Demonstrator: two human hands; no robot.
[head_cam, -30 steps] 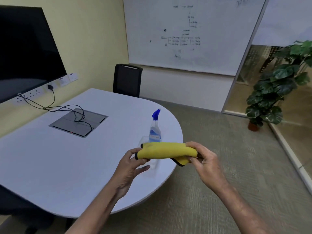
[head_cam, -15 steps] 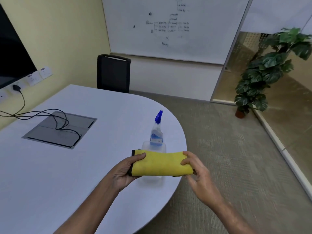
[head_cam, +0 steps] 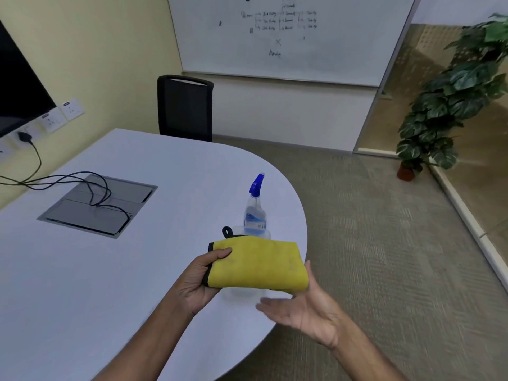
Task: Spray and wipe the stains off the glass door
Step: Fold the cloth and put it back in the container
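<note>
A folded yellow cloth (head_cam: pixel 258 265) with black trim is held above the table's near edge. My left hand (head_cam: pixel 200 279) grips its left end, thumb on top. Just below the cloth's right end, my right hand (head_cam: pixel 305 312) is palm up with fingers spread, blurred and holding nothing. A clear spray bottle (head_cam: pixel 255 213) with a blue trigger head stands upright on the white table (head_cam: pixel 110 270) just behind the cloth; its base is hidden by the cloth. A glass wall (head_cam: pixel 472 171) runs along the right side of the room.
A black chair (head_cam: pixel 185 108) stands at the table's far end under a whiteboard (head_cam: pixel 288 37). A grey cable hatch (head_cam: pixel 99 204) with black cables lies in the tabletop at left. A potted plant (head_cam: pixel 445 105) stands by the glass. Carpet (head_cam: pixel 384 243) fills the right.
My right hand has let go of the cloth and dropped below it, opened palm up. The cloth now rests in my left hand alone. The view has shifted slightly right and down.
</note>
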